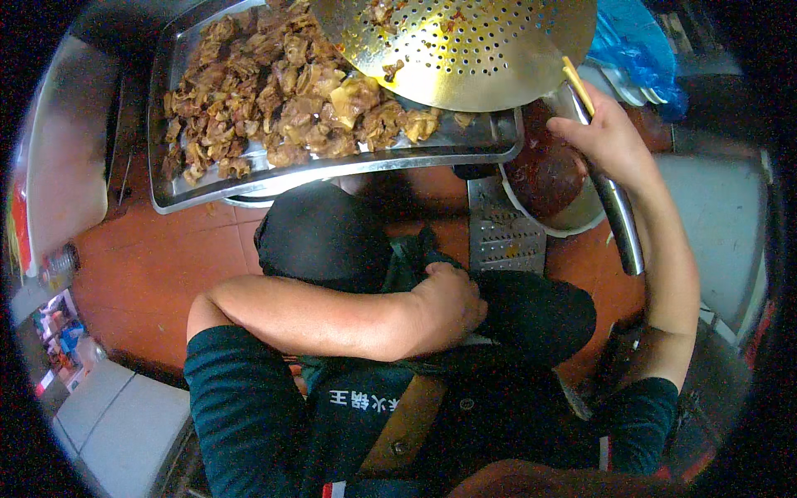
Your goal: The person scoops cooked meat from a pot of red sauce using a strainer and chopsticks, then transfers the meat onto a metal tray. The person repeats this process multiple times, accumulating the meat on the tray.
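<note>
My right hand [601, 134] grips the metal handle of a large perforated strainer ladle [461, 68], and a thin pale wooden stick, perhaps chopsticks, lies along the handle in the same grip. A few brown scraps cling to the strainer's bowl, which hangs over the right part of a rectangular metal tray [348, 167]. Chunks of cooked meat [292, 93] fill much of that tray. My left hand [454, 299] rests on my lap by the dark cloth, its fingers curled; whether it holds the cloth cannot be seen.
Below the tray's right end stands a white-rimmed bucket [529, 215] with dark red contents, beside a perforated metal plate [507, 233]. A blue plastic bag [647, 50] lies at upper right. Red floor tiles [168, 261] show around my knees, with a pale panel [716, 230] at right.
</note>
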A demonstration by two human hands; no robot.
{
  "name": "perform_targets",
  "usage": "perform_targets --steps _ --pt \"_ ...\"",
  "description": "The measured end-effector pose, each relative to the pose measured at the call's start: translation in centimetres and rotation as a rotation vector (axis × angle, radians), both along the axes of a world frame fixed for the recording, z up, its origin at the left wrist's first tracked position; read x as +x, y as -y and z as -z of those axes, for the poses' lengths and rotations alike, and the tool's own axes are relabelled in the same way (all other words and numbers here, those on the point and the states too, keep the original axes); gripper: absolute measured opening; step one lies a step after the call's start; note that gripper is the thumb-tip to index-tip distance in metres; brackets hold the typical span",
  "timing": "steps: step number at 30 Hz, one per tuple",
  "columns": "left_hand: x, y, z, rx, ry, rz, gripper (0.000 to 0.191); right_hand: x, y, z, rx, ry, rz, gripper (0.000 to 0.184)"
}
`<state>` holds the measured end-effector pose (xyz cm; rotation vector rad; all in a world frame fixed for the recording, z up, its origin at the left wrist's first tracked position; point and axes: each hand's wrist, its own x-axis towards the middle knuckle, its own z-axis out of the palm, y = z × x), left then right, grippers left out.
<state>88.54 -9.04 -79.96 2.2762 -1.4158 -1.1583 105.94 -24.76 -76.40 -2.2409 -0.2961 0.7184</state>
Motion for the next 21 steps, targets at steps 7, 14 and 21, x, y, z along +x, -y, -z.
perform_targets --steps 7,14,21 --pt "-0.5 0.2 0.8 0.005 0.102 -0.020 0.024 -0.2 4.8 1.2 0.305 -0.320 0.230 0.026" --pt "0.2 -0.1 1.8 -0.063 0.132 -0.039 0.016 -4.7 17.8 1.0 0.159 -0.140 0.497 0.034" --pt "2.1 1.9 4.3 0.106 0.130 -0.031 0.018 -4.4 25.0 10.9 -0.878 0.608 0.043 0.031"
